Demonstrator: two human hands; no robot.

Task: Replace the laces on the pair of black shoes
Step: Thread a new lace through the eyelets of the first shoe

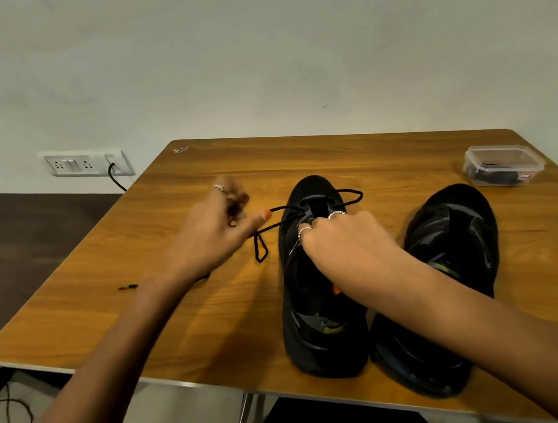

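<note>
Two black shoes stand side by side on the wooden table (pixel 213 321), toes pointing away from me. A black lace (pixel 348 193) is threaded through the far eyelets of the left shoe (pixel 322 337). It trails off to the left in a loop, and its tip lies on the table (pixel 127 287). My left hand (pixel 215 238) is blurred beside that shoe, with fingers curled and the lace running in at the thumb. My right hand (pixel 346 242) rests on the left shoe's lacing area, its ringed fingers curled onto the upper. The right shoe (pixel 455 261) shows no lace.
A clear lidded plastic box (pixel 503 164) with dark contents sits at the table's far right corner. A wall socket panel (pixel 86 164) with a black cable is on the wall to the left. The table's near edge lies just below the shoe heels.
</note>
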